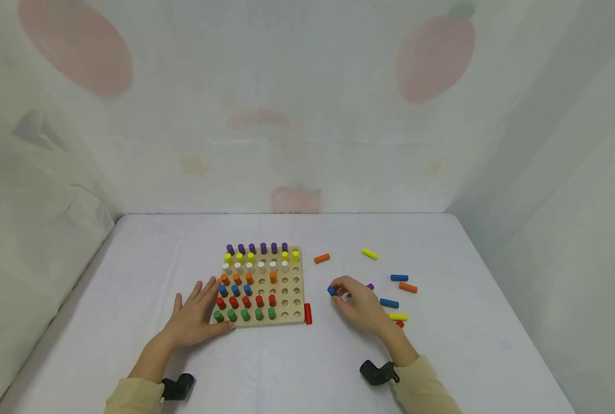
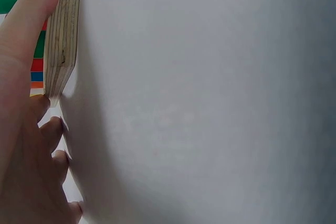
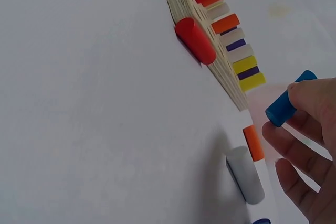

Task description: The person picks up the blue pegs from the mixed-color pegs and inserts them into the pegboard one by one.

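Observation:
A wooden pegboard (image 1: 300, 287) stands on the table with rows of purple, yellow, white, orange, blue, red and green pegs upright in its holes. My left hand (image 1: 192, 321) rests at its front left corner, fingers spread along the left side. The left wrist view has the thumb (image 2: 31, 22) touching the board's front edge. To the right of the board, my right hand (image 1: 361, 307) pinches a blue peg (image 3: 289, 100) between thumb and fingers, above the table. A red peg (image 1: 308, 313) lies against the board's right edge.
Loose pegs lie on the right of the table: orange (image 1: 321, 259), yellow (image 1: 370, 253), blue (image 1: 398, 278), another orange (image 1: 408, 287) and several more near the right hand. A whitish peg (image 3: 245, 176) shows below that hand. Curtains (image 1: 297, 115) stand around the table.

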The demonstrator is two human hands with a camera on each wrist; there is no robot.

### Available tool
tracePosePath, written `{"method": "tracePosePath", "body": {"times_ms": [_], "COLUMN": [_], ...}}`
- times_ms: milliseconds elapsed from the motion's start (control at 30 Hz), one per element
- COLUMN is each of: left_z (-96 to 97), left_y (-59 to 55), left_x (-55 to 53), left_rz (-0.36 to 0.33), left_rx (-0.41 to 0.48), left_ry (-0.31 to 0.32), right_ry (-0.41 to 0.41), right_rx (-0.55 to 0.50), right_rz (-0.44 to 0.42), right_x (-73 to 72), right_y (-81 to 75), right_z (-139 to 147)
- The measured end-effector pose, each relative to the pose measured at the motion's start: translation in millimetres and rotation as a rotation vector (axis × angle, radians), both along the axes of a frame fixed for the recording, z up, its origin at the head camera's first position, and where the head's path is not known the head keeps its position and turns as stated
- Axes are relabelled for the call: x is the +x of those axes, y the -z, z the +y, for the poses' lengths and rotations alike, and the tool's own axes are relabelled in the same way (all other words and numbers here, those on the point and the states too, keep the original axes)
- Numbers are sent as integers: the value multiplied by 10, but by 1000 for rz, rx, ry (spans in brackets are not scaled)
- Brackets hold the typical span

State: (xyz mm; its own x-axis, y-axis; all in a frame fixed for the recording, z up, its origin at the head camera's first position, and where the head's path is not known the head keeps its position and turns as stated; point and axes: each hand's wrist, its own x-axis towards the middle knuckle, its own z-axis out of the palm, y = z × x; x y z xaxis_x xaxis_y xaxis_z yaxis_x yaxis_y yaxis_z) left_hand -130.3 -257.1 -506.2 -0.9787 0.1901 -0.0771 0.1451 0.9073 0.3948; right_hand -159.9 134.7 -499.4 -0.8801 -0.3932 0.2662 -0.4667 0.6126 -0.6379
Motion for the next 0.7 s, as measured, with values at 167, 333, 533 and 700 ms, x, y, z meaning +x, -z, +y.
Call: {"method": "tracePosePath", "body": {"times_ms": [167,333,533,700], "left_z": [9,22,24,25], "left_y": [-22,-43,-52,-55], "left_x": [13,18,19,25], "left_rz": [3,0,-5,1], "left_rx": [2,5,2,10], "left_ry": [-1,-3,-4,-1], "right_ry": [-28,-71,-86,-96], "right_rx": [-1,-37,-60,-68], "right_rz": [20,32,12,-19], "right_x": [-51,-82,-132,-167], "right_y": [-14,-26,-23,-19], "right_z": [-84,-156,-251,-329]}}
